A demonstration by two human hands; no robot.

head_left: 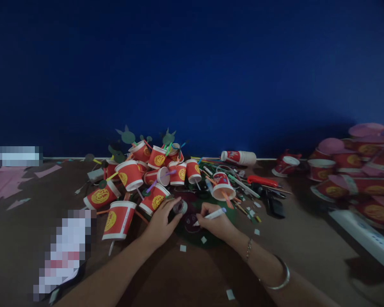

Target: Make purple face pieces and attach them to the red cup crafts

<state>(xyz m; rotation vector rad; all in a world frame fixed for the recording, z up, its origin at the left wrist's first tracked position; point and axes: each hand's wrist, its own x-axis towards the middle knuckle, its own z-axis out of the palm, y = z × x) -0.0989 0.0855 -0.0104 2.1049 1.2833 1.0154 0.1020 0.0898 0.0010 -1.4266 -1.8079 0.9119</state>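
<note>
My right hand [216, 221] is closed around a white marker [215, 214], its tip pointing down and left. The tip meets a dark, rounded piece [192, 225] with pale circular lines on it. Just left of that, my left hand [163, 219] curls its thumb and fingers around a small round roll [180, 207], perhaps tape. Below the hands lies a dark green sheet [208, 242], partly covered by them. Red paper cups [119, 220] with yellow emblems and straws are heaped beside my left hand. Another cup [223, 187] tilts beyond my right hand.
Nested cups [238, 157] lie by the blue wall [192, 76]. A red-orange tool [264, 181], straws and a black object [275, 204] are at right. Further right stand more cups [336, 160] with pink discs and a white power strip [365, 234]. Pink paper [6, 181] lies far left.
</note>
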